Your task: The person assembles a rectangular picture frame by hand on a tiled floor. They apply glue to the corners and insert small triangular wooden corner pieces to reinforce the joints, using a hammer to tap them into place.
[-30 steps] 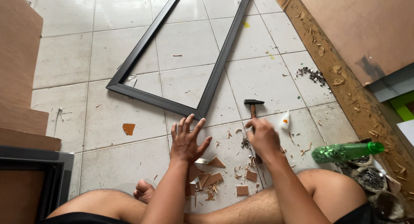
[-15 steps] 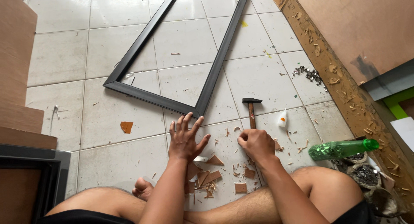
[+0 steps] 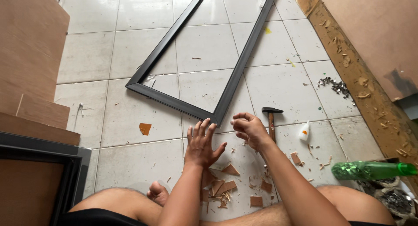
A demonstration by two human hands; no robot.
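Note:
I sit on a tiled floor with my legs crossed. My left hand (image 3: 201,142) is open with fingers spread, just below the near corner of a black rectangular frame (image 3: 226,94) that lies flat on the tiles. My right hand (image 3: 249,128) hovers beside it with fingers curled and nothing visible in them, close to the same corner. A hammer (image 3: 271,116) with a wooden handle lies on the floor just right of that hand. Small brown wood offcuts (image 3: 224,186) lie scattered between my legs and hands.
A small white glue bottle (image 3: 304,131) and a green bottle (image 3: 370,170) lie at the right. A pile of small metal fasteners (image 3: 333,84) sits near a wooden board (image 3: 355,73). Brown panels (image 3: 30,65) and another dark frame (image 3: 52,156) are at the left.
My right hand left the hammer's handle and moved left towards the frame's corner, with its fingers curled. My left hand stayed spread near the corner. The view shifted slightly.

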